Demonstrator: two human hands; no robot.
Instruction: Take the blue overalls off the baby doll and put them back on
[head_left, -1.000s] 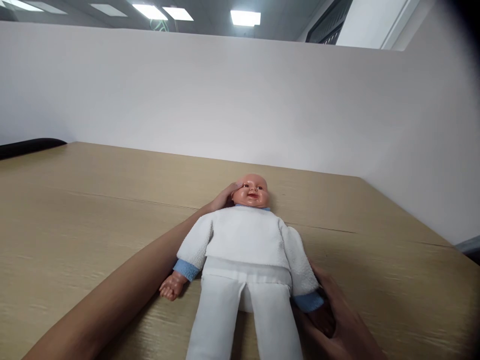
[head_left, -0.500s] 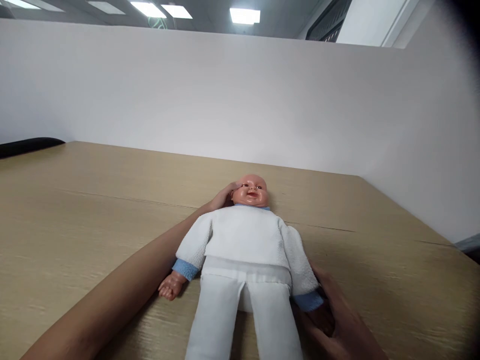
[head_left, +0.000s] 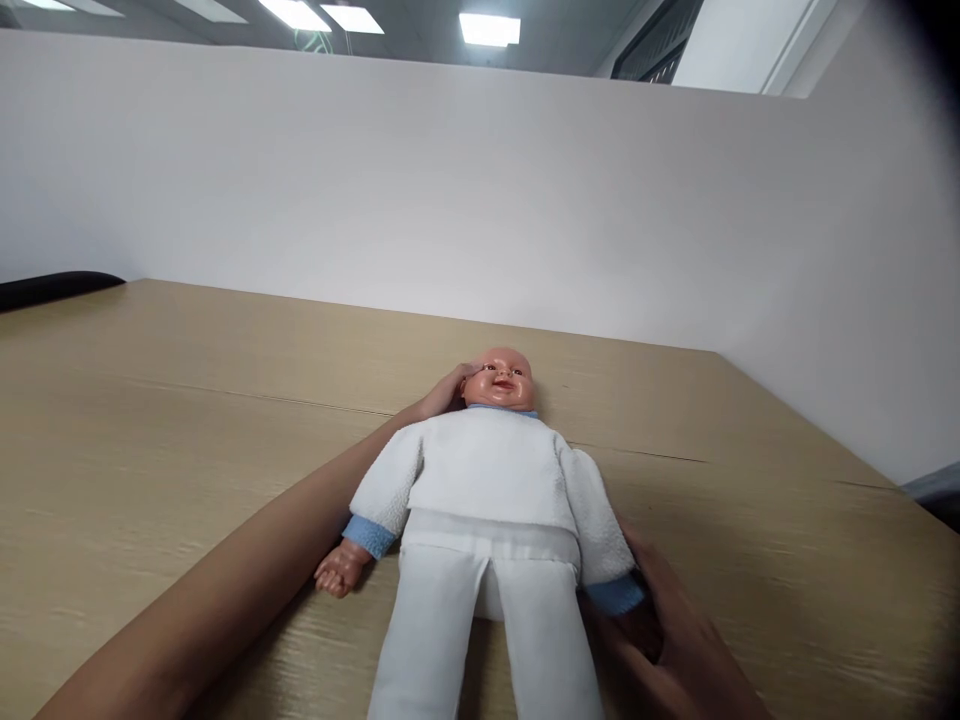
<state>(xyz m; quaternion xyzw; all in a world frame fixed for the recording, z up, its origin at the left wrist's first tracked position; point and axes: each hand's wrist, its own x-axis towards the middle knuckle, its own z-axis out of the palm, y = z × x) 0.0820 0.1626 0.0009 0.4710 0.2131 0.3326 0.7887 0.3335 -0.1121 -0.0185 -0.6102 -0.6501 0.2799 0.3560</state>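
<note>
A baby doll [head_left: 491,475] in a white fleece top with blue cuffs and white trousers lies on its back on the wooden table, head away from me. My left hand [head_left: 448,390] cups the side of the doll's bald head [head_left: 507,376]. Its thumb rests near the doll's eye, and the other fingers are hidden behind the head. Low on the right, my right hand [head_left: 686,640] curls around the doll's arm by the blue cuff [head_left: 616,594], and its fingertips pass out of sight beneath the arm. The doll's other hand [head_left: 343,568] lies beside my left forearm. Its feet are outside the view.
The wooden table [head_left: 225,460] stretches out around the doll, with thin seams across its top. A pale partition wall [head_left: 450,190] rises behind it and along the right. A dark curved object [head_left: 60,288] shows at the far left edge. Ceiling lights [head_left: 490,30] shine above the partition.
</note>
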